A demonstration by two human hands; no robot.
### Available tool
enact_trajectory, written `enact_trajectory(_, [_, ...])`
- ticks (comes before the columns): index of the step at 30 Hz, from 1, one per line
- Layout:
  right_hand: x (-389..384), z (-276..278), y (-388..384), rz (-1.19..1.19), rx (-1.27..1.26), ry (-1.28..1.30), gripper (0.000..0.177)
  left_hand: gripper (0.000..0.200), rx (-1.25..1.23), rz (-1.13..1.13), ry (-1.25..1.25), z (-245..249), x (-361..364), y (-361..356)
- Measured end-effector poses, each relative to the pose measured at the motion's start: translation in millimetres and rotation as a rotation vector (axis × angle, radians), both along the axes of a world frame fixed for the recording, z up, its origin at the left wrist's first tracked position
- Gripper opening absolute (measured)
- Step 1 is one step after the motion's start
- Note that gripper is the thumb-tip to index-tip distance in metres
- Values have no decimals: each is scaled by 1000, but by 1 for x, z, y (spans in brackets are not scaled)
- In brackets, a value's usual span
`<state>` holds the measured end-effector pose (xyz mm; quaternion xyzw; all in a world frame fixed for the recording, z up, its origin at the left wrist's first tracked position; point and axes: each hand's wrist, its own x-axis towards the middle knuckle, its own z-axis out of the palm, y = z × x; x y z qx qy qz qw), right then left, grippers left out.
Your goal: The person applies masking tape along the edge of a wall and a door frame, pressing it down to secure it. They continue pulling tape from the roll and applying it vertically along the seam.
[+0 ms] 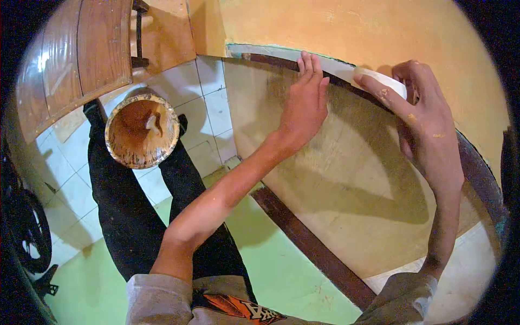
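My right hand (430,116) grips a white roll of tape (383,81) against the orange wall, its thumb along the near side and its fingers bent behind. From the roll, a pale strip of tape (338,66) runs leftward along the wall's lower edge, just above a dark brown band (276,60). Stretched out, the fingers of my left hand (307,100) rest at this strip, with nothing held in them. Small orange paint spots show on my right hand.
A paint-crusted bucket (111,135) with an orange-brown inside stands by my legs. Wooden furniture (81,54) with a dark handle is at upper left. A black wheel (38,230) sits at the left edge. A dark brown strip (314,246) crosses between green and tan surfaces.
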<state>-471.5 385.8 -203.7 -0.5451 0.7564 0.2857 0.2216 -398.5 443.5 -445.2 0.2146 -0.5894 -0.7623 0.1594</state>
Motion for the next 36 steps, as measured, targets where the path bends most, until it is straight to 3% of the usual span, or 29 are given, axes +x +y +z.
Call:
enact_trajectory(4, [-6, -5, 11, -82, -89, -12, 82, 50, 38, 5, 39, 19, 1, 1])
enact_trajectory(6, [-7, 1, 9, -314, 54, -31, 83, 54, 33, -12, 48, 32, 0, 2])
enact_trajectory(11, [-6, 14, 9, -130, 11, -11, 76, 61, 104, 14, 63, 52, 1, 2])
enact_trajectory(15, [-12, 26, 7, 84, 20, 33, 67, 62, 11, -3, 30, 49, -2, 4])
enact_trajectory(18, [-6, 35, 8, -18, 50, 28, 65, 61, -25, 7, 6, 47, -5, 5])
enact_trajectory(22, [-6, 32, 9, 59, -12, 13, 67, 46, -2, 42, 13, 49, -7, 3])
enact_trajectory(25, [-6, 30, 11, 28, -20, 13, 71, 54, -30, -55, 22, 54, -7, -2])
enact_trajectory(31, [-4, 38, 13, 120, -18, 60, 80, 53, -44, -24, 46, 64, -8, -1])
enact_trajectory(34, [-2, 45, 11, 68, 58, 106, 82, 54, -3, -23, -25, 72, -8, 0])
enact_trajectory(36, [-5, 44, 16, -119, -63, 75, 82, 51, 5, 16, -40, 77, -11, 1])
